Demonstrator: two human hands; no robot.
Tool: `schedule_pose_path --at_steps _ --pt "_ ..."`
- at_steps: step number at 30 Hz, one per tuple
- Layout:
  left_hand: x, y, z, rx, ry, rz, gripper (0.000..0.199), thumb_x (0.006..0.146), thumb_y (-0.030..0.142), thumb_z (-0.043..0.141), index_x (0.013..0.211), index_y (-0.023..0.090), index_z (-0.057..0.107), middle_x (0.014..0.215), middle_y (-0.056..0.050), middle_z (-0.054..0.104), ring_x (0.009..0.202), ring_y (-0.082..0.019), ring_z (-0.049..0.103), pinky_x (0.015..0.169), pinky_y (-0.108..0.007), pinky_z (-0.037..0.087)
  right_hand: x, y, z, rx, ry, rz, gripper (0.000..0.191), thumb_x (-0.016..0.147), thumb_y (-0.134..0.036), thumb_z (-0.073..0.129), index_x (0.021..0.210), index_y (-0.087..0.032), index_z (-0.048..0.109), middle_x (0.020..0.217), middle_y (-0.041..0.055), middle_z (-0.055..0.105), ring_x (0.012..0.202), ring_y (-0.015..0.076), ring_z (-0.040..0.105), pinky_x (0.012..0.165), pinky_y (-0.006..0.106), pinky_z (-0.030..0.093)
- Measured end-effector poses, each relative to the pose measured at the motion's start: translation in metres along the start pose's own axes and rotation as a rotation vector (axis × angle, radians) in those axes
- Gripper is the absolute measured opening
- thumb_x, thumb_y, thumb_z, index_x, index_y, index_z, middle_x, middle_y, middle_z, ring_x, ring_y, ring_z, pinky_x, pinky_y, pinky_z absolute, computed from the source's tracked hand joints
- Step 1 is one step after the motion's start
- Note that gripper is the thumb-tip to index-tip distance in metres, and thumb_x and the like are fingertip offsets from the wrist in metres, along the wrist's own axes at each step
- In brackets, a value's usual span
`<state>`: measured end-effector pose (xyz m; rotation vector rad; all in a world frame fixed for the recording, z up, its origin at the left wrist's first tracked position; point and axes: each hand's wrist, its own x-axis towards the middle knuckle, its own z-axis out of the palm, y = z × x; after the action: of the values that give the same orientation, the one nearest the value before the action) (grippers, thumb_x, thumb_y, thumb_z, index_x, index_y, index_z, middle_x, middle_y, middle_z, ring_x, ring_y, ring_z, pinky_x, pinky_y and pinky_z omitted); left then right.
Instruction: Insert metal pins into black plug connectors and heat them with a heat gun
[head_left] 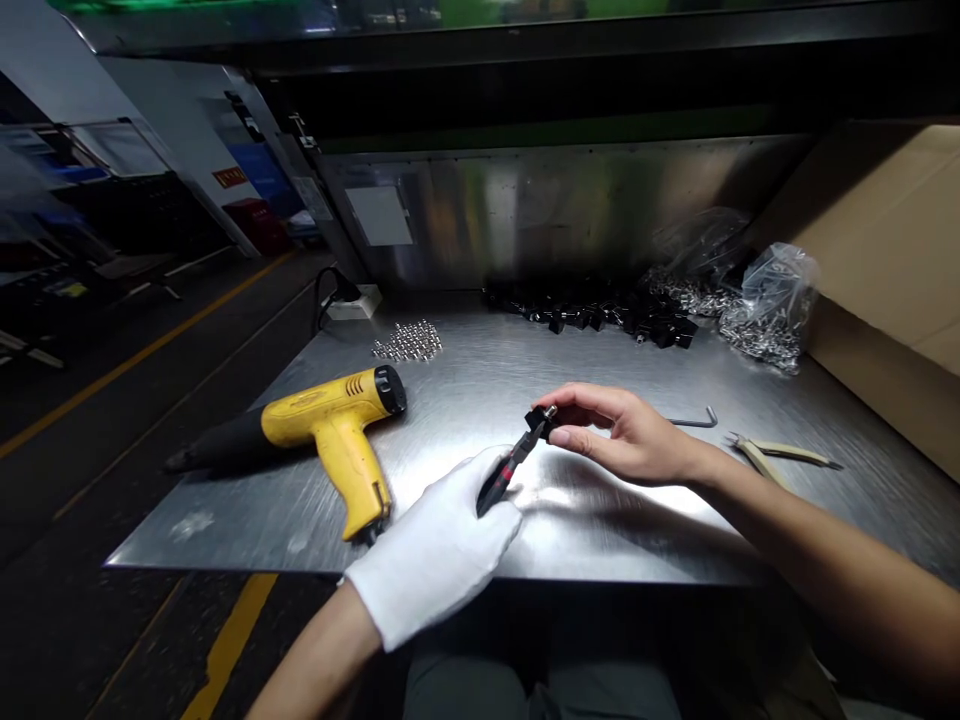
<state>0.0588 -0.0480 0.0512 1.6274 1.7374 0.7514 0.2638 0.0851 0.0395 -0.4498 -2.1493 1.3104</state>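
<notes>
In a white glove, my left hand (pixel 442 535) is closed around the dark handles of a pair of pliers (pixel 513 462) with red bands. The jaws of the pliers reach up to a small black block (pixel 538 420) with a shiny metal piece (pixel 551 411) sticking out of it. My bare right hand (pixel 619 430) pinches that block between thumb and fingers, above the middle of the metal table. Exactly where the jaws touch the block is too small to tell.
A yellow heat gun (pixel 334 415) lies left on the steel table (pixel 247 520). Loose small metal parts (pixel 409 342), black blocks (pixel 592 312) and a plastic bag of metal parts (pixel 772 310) lie behind. At right are a hex key (pixel 699 420), cream-handled cutters (pixel 787 453) and a cardboard box (pixel 885 270).
</notes>
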Motion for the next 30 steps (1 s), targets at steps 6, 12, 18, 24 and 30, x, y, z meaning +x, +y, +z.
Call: schedule_pose_path --at_steps 6,12,18,24,30 --pt "-0.001 -0.002 0.005 -0.026 -0.066 -0.072 0.017 0.089 0.026 0.052 0.099 0.023 0.066 0.093 -0.001 0.072 0.084 -0.021 0.065 0.076 -0.029 0.051 -0.001 0.001 0.000 -0.130 0.008 -0.134 0.032 0.095 -0.019 0.066 0.127 -0.014 0.065 0.109 0.0068 0.069 0.094 0.0144 0.064 0.081 0.028 0.052" --pt "-0.008 -0.008 0.016 0.064 0.067 -0.065 0.011 0.089 0.021 0.053 0.090 0.023 0.063 0.086 0.000 0.069 0.079 -0.020 0.063 0.071 -0.029 0.047 -0.002 0.000 0.000 -0.214 -0.008 -0.238 0.029 0.097 -0.019 0.065 0.125 -0.013 0.066 0.107 0.0094 0.069 0.093 0.0170 0.063 0.083 0.034 0.052" --pt "-0.017 -0.014 0.024 0.107 0.142 -0.050 0.015 0.088 0.014 0.050 0.074 0.022 0.052 0.068 0.005 0.058 0.063 -0.014 0.053 0.060 -0.026 0.038 0.001 -0.005 0.005 -0.231 -0.027 -0.266 0.030 0.098 -0.020 0.063 0.128 -0.014 0.065 0.104 0.0093 0.069 0.090 0.0173 0.062 0.080 0.034 0.050" --pt "-0.029 -0.024 0.022 0.116 0.215 0.015 0.019 0.083 0.007 0.049 0.070 0.021 0.047 0.063 0.005 0.053 0.059 -0.011 0.047 0.058 -0.025 0.036 0.003 -0.013 0.017 -0.201 -0.058 -0.233 0.030 0.098 -0.023 0.064 0.126 -0.014 0.067 0.106 0.0088 0.070 0.093 0.0172 0.063 0.083 0.034 0.051" --pt "-0.063 -0.036 0.010 0.093 0.308 0.030 0.018 0.083 0.007 0.050 0.071 0.021 0.050 0.067 0.003 0.053 0.062 -0.013 0.048 0.062 -0.027 0.038 0.010 -0.030 0.040 -0.081 -0.087 -0.082 0.033 0.098 -0.036 0.064 0.128 -0.021 0.065 0.114 0.0058 0.071 0.103 0.0169 0.066 0.090 0.032 0.055"
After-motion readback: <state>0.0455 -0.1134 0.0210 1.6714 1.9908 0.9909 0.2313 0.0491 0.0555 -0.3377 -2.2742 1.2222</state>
